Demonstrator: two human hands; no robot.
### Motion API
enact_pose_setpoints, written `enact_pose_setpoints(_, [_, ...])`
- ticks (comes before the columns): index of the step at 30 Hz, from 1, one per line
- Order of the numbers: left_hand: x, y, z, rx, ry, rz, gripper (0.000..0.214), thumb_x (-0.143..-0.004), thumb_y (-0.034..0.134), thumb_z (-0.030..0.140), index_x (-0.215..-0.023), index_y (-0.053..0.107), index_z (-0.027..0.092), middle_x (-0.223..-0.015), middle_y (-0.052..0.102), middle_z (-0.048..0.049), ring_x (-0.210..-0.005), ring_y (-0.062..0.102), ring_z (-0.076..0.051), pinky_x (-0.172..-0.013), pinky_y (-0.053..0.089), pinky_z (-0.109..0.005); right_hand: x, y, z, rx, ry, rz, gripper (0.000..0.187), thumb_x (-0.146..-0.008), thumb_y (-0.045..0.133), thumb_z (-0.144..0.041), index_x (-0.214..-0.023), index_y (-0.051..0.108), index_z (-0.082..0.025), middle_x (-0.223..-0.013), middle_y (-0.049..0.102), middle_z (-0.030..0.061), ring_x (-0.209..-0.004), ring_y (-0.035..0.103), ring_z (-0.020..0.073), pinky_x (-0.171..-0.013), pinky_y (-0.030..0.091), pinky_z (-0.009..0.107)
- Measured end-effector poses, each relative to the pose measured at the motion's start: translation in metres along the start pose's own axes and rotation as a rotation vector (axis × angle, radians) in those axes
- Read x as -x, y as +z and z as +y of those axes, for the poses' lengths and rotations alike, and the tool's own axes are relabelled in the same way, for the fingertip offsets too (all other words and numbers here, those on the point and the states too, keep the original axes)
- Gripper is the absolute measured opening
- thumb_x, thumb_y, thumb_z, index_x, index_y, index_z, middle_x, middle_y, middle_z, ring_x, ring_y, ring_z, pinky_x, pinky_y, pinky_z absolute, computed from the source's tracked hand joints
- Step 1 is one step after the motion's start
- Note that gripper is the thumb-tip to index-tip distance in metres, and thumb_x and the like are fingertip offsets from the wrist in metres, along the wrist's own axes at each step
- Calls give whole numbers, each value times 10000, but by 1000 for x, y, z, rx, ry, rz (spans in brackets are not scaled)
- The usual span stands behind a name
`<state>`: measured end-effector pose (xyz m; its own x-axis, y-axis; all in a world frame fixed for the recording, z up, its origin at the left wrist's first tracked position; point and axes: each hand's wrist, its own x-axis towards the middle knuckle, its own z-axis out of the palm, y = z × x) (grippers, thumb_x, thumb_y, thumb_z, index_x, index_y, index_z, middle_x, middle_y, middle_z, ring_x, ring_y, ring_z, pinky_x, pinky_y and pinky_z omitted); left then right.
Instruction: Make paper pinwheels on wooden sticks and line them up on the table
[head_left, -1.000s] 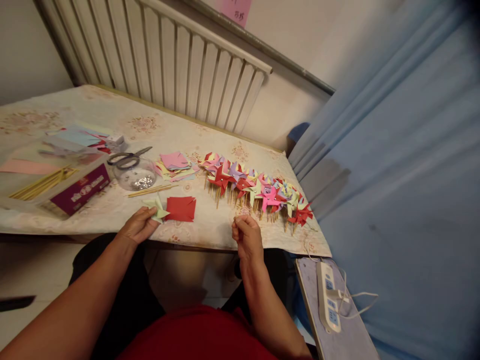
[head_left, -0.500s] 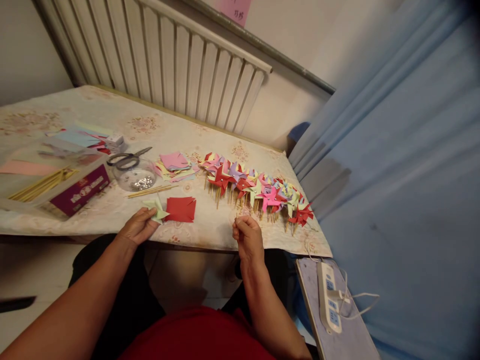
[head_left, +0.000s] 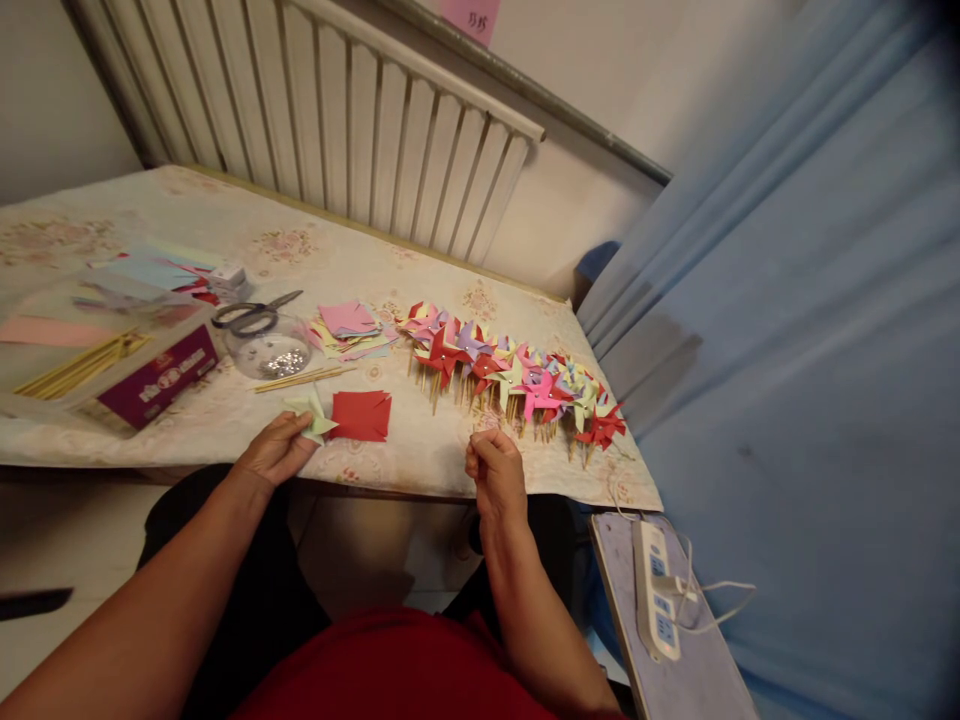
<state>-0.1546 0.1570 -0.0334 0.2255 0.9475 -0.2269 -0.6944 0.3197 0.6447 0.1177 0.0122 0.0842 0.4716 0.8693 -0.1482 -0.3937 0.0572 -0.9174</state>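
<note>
Pale green paper folded into a pinwheel (head_left: 319,418) is pinched in my left hand (head_left: 280,446), near the table's front edge. Just right of it lies a stack of red paper squares (head_left: 361,416) with slit corners. My right hand (head_left: 496,466) is closed, thumb against fingers, in front of the finished pinwheels; whatever it may hold is too small to make out. Those pinwheels (head_left: 517,380), in many colours on sticks, stand in a dense group on the right. Several thin wooden sticks (head_left: 304,379) lie behind the red paper.
A clear round dish (head_left: 259,358) holds shiny pins, with scissors (head_left: 255,316) across its rim. Beyond the sticks sits a pile of coloured paper squares (head_left: 349,325). A purple-labelled box (head_left: 161,375) of sticks is at left. A power strip (head_left: 657,595) lies on a side stand at right.
Almost nothing differs. Both hands keep their places and grips; the whole view has shifted very slightly.
</note>
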Motion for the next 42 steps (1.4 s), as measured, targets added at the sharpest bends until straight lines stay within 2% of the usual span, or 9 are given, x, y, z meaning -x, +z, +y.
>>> enact_pose_setpoints(6, [0,-1,0,-22,-10,-2,163,-651,740,40,-784,688,119,-774,718,-60,-679,686,-166,-725,599,-245,1,1,-1,16,-10,5,171,-566,719,-265,-602,574,-182,-504,558,-52,-420,417,67,-435,253,216])
enact_pose_setpoints(11, [0,-2,0,-31,-5,-18,176,-665,726,34,-801,698,143,-769,726,-46,-670,686,-162,-714,603,-245,3,2,0,35,-25,26,152,-579,700,-277,-587,580,-185,-461,517,-61,-414,374,63,-439,248,217])
enact_pose_setpoints(22, [0,-1,0,-18,-7,9,161,-698,708,25,-806,686,142,-819,736,-53,-737,709,-181,-750,613,-276,3,-2,2,71,-39,61,163,-576,717,-260,-599,574,-186,-457,503,-71,-432,402,71,-455,276,214])
enact_pose_setpoints(32, [2,3,1,-28,-29,48,145,-723,690,24,-801,685,145,-798,730,-52,-716,708,-176,-757,617,-292,1,-4,1,23,-21,11,178,-614,706,-285,-603,558,-186,-465,519,-57,-413,383,66,-436,255,217])
enact_pose_setpoints(38, [2,4,1,-39,-18,18,151,-694,715,38,-803,689,139,-805,733,-57,-741,709,-186,-773,614,-293,-1,-3,0,-12,23,-8,199,-564,729,-294,-627,574,-186,-495,544,-46,-430,418,72,-437,263,214])
enact_pose_setpoints(42, [2,3,1,-39,-2,11,206,-676,718,38,-853,702,142,-861,743,-75,-805,717,-207,-787,610,-289,-1,-3,0,-9,25,-11,216,-592,728,-313,-609,552,-189,-481,520,-52,-412,379,62,-423,235,212])
